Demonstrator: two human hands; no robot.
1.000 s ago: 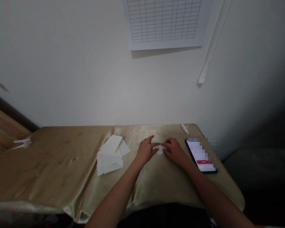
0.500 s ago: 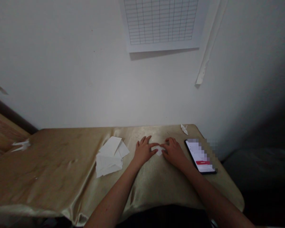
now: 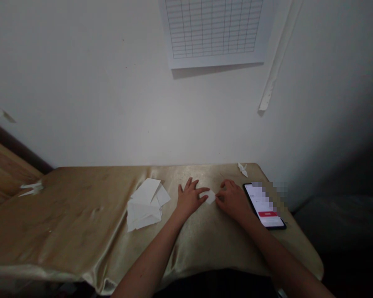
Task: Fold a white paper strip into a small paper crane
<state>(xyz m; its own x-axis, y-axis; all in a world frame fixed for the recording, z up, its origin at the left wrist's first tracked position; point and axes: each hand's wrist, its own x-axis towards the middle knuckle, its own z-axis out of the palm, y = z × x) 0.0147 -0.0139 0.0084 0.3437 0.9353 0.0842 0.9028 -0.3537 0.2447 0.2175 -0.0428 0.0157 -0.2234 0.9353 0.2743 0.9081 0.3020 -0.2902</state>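
A small folded piece of white paper [image 3: 210, 197] lies on the cloth between my hands, its shape roughly a diamond. My left hand [image 3: 188, 198] rests with fingers spread, index fingertip and thumb touching the paper's left side. At the right corner, the thumb and index finger of my right hand [image 3: 232, 199] are pinched together on the paper, the other fingers curled. To the left of my left hand sits a loose pile of white paper sheets [image 3: 144, 207].
A gold satin cloth [image 3: 81, 231] covers the table. Right of my hands lies a lit phone [image 3: 265, 209]; behind it stands a folded paper crane [image 3: 243, 169]. Another white folded paper piece [image 3: 32, 188] is at far left. A printed grid sheet [image 3: 216, 33] hangs on the wall.
My right index finger has drawn back from the paper's top to its right corner, apart from my left fingertips. More of the paper shows. The view has shifted slightly.
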